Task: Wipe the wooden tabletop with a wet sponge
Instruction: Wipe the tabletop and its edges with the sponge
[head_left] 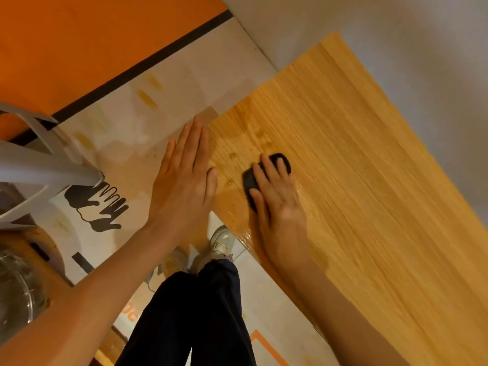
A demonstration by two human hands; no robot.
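Observation:
The wooden tabletop [356, 159] runs from the upper middle to the lower right, with a wet sheen and water drops near its left corner. My right hand [277, 196] lies on a dark sponge [250, 180] and presses it onto the wet wood, fingers curled over its top. My left hand [184, 175] is flat with straight fingers at the table's left edge, its thumb over the wood.
A white chair leg [47, 170] stands at the left on a patterned floor [148, 107]. A glass bowl [15, 289] sits at the lower left. My dark trousers [200, 313] and white shoes [221, 244] are below the table edge. A white wall [396, 35] borders the table.

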